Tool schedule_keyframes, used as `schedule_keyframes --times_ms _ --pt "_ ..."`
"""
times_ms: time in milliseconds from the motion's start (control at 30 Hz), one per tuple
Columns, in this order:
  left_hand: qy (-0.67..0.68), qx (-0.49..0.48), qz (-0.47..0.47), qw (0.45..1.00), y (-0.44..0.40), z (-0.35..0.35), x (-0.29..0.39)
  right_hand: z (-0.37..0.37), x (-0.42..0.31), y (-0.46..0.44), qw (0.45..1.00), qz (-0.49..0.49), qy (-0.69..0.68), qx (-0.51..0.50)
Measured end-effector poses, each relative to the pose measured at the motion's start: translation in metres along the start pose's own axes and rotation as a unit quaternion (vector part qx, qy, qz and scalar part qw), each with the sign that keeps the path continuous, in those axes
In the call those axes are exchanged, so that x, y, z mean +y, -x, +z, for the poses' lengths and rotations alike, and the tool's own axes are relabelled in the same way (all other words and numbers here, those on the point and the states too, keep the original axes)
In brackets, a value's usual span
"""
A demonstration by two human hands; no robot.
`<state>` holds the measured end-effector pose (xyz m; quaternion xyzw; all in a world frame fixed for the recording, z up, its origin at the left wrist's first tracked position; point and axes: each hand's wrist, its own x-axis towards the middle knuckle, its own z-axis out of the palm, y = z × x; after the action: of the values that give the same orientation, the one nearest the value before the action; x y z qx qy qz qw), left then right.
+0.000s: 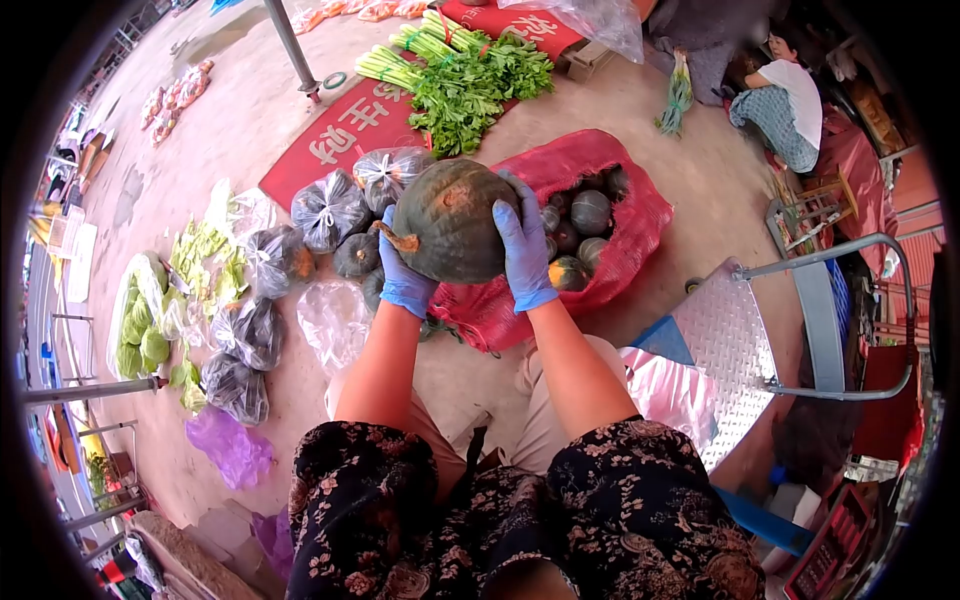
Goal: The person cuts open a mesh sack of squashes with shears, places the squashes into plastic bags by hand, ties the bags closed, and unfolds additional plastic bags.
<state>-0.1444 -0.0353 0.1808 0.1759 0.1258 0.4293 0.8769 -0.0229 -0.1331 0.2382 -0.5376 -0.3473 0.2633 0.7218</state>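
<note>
Between my two blue-gloved hands I hold up a large dark green pumpkin (450, 225) with an orange-brown patch and a dry stem on its left. My left hand (405, 280) cups its lower left side, partly hidden by it. My right hand (524, 245) presses on its right side, fingers curved along the skin. Behind and to the right, a red mesh sack (645, 200) lies with its mouth open, showing several dark pumpkins (591, 212) inside. Left of the held pumpkin, a smaller loose pumpkin (356, 256) rests on the ground by tied plastic bags (328, 210) of dark produce.
Celery bunches (470, 90) lie on a red mat (335, 135) at the back. Bagged green vegetables (140, 325) and a purple bag (230, 447) are on the left. On the right stands a metal-plate trolley (735, 330) with a tube handle; a seated person (790, 100) is beyond it.
</note>
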Motion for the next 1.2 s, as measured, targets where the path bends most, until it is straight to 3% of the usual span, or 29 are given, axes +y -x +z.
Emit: schedule_keyframes --times_ms 133,233,367,500,700,900,1000,1200 --pt "0.036 -0.015 -0.022 0.999 0.002 0.003 0.009 0.0 -0.007 0.001 1.0 0.007 0.002 -0.022" --pt "0.072 0.032 -0.058 0.995 0.003 0.0 0.017 -0.002 -0.007 0.001 0.996 0.049 -0.039 -0.062" --pt "-0.035 0.055 -0.047 0.997 0.008 0.006 0.026 -0.009 -0.006 0.003 0.976 0.164 -0.079 -0.117" --pt "-0.06 0.098 -0.07 0.991 0.014 0.013 0.032 -0.014 0.005 0.006 0.96 0.216 -0.073 -0.162" --pt "-0.152 0.03 -0.025 0.988 0.014 0.003 0.031 -0.01 0.002 0.01 0.964 0.22 -0.04 -0.146" --pt "-0.2 0.078 -0.026 0.976 0.015 -0.001 0.035 -0.008 0.009 0.016 0.967 0.208 0.063 -0.13" --pt "-0.141 0.129 -0.053 0.98 0.017 -0.003 0.043 -0.008 0.018 0.02 0.981 0.107 0.103 -0.125" --pt "-0.056 0.129 -0.043 0.989 0.013 -0.028 0.057 -0.006 0.008 0.018 0.978 0.046 0.16 -0.129"
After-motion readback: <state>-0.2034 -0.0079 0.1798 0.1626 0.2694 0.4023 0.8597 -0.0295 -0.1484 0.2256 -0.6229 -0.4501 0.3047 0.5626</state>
